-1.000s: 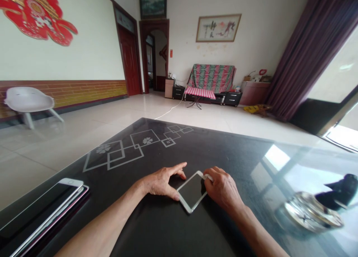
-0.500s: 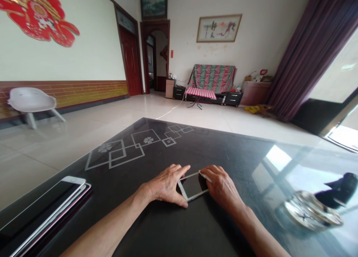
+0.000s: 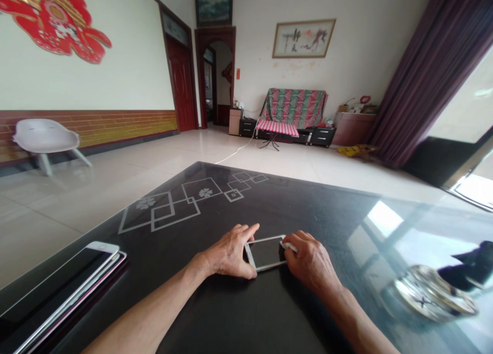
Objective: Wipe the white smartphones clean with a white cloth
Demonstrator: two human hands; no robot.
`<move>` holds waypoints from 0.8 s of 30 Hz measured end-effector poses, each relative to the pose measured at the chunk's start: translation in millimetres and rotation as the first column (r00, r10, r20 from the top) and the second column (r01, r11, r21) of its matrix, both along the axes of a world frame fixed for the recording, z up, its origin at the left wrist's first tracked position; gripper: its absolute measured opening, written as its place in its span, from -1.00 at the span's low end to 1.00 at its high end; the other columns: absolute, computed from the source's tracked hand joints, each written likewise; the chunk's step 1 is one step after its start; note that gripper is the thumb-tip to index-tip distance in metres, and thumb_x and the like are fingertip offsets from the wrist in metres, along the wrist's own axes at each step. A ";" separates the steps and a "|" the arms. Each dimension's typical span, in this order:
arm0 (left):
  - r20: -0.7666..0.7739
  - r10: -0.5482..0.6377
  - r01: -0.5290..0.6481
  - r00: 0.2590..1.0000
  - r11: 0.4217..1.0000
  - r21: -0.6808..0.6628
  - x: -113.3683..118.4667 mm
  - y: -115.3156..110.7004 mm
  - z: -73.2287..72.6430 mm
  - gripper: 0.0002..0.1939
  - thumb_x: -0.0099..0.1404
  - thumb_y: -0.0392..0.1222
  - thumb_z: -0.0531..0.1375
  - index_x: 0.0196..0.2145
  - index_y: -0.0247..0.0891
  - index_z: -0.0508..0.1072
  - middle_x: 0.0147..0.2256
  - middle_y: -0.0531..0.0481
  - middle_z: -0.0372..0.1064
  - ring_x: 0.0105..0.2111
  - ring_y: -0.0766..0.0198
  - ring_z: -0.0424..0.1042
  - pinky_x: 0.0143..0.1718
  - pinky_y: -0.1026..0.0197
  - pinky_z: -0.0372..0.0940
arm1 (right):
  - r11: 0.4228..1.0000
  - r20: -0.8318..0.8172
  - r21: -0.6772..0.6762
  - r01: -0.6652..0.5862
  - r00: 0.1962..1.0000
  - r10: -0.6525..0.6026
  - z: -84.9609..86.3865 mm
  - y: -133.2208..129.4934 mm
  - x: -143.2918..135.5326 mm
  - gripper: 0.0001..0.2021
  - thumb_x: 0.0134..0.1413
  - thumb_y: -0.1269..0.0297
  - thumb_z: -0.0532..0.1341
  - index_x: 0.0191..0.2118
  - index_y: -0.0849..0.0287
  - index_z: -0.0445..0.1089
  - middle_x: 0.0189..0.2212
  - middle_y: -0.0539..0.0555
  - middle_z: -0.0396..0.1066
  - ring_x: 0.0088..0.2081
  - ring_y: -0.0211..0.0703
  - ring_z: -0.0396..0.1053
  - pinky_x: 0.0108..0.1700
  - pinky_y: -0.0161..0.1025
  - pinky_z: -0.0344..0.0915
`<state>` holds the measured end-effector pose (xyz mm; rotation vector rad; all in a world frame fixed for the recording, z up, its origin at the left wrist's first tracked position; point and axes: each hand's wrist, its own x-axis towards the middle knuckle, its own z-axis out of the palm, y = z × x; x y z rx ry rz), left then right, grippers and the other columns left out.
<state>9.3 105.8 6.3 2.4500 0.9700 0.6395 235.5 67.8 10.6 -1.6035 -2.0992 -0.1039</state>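
Observation:
A white-framed phone (image 3: pixel 265 253) lies with its dark screen up on the black glossy table (image 3: pixel 239 313). My left hand (image 3: pixel 234 251) grips its left end, thumb at the near edge and fingers at the far edge. A small white thing (image 3: pixel 289 246), perhaps a cloth or tissue, is pinched in my right hand (image 3: pixel 308 256) over the phone's right end. Most of that white thing is hidden by my fingers.
Stacked phones or tablets (image 3: pixel 65 292) lie at the table's left. A glass ashtray (image 3: pixel 427 292) with a black object (image 3: pixel 472 264) stands at the right. Beyond the table are a white chair (image 3: pixel 46 137) and a striped small table (image 3: pixel 278 128).
My right hand has shifted slightly right, showing more of the white thing. The phone has turned a little, and my left thumb and fingers have moved slightly with it.

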 end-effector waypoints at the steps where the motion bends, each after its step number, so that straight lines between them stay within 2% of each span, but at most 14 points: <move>1: 0.000 0.002 -0.002 1.000 1.000 0.004 -0.3 0.2 0.0 0.10 -0.23 -0.16 0.38 0.27 -0.23 0.05 -0.15 -0.05 0.31 -0.14 0.06 0.27 -0.01 0.03 0.25 | 1.000 0.002 0.001 0.008 1.000 -0.008 0.0 -1.3 0.0 -0.80 0.02 0.47 0.08 -0.40 0.12 0.44 -0.44 0.04 0.38 -0.34 -0.17 0.32 -0.28 -0.30 0.17; 4: 0.004 0.013 -0.013 1.000 1.000 -0.004 -0.6 0.2 1.0 0.10 -0.24 -0.16 0.39 0.27 -0.22 0.06 -0.16 -0.05 0.32 -0.15 0.05 0.28 -0.01 0.01 0.25 | 1.000 -0.002 0.004 0.001 1.000 -0.001 -0.6 -4.5 0.8 -0.80 0.01 0.48 0.09 -0.42 0.12 0.44 -0.45 0.03 0.38 -0.35 -0.17 0.32 -0.29 -0.30 0.17; 8: 0.008 0.018 -0.018 1.000 1.000 -0.017 -0.5 0.3 1.9 0.11 -0.25 -0.13 0.40 0.26 -0.26 0.07 -0.17 -0.05 0.33 -0.16 0.06 0.27 -0.02 0.02 0.25 | 0.996 -0.033 -0.001 -0.085 0.996 0.085 -0.5 -6.7 -3.5 -0.76 0.02 0.53 0.08 -0.31 0.13 0.44 -0.39 0.05 0.40 -0.29 -0.15 0.31 -0.23 -0.29 0.19; 14: 0.016 0.015 -0.015 1.000 0.999 -0.031 -2.2 2.1 0.7 0.15 -0.25 -0.09 0.43 0.28 -0.23 0.03 -0.14 -0.05 0.34 -0.13 0.04 0.29 0.00 -0.01 0.22 | 0.956 -0.119 -0.036 -0.291 0.951 0.284 4.4 -17.0 -36.8 -0.75 0.05 0.57 0.08 -0.27 0.14 0.42 -0.28 0.06 0.44 -0.18 -0.13 0.31 -0.13 -0.27 0.20; 18: 0.017 0.015 -0.014 1.000 0.998 -0.056 -3.2 1.9 1.0 0.19 -0.24 -0.11 0.43 0.30 -0.18 -0.05 -0.12 -0.04 0.33 -0.12 0.05 0.29 0.00 -0.01 0.22 | 0.932 -0.142 -0.026 -0.362 0.924 0.355 4.0 -22.8 -48.7 -0.75 0.07 0.54 0.09 -0.22 0.12 0.42 -0.27 0.06 0.44 -0.18 -0.13 0.31 -0.11 -0.25 0.22; 21: 0.013 0.019 -0.018 1.000 0.998 -0.058 -3.7 1.1 2.0 0.18 -0.23 -0.14 0.42 0.30 -0.20 -0.04 -0.13 -0.03 0.33 -0.11 0.05 0.29 0.03 -0.02 0.20 | 0.945 -0.126 -0.023 -0.325 0.939 0.320 3.6 -19.7 -37.7 -0.73 0.07 0.55 0.07 -0.22 0.11 0.42 -0.28 0.06 0.44 -0.18 -0.12 0.32 -0.10 -0.24 0.23; 24: 0.005 0.013 -0.013 1.000 0.998 -0.059 -4.7 1.3 2.2 0.17 -0.22 -0.13 0.42 0.30 -0.20 -0.04 -0.13 -0.02 0.32 -0.10 0.04 0.28 0.07 -0.03 0.17 | 0.982 -0.086 -0.023 -0.188 0.979 0.186 4.5 -12.4 -19.4 -0.70 0.04 0.58 0.05 -0.24 0.12 0.43 -0.27 0.07 0.46 -0.18 -0.12 0.32 -0.09 -0.23 0.23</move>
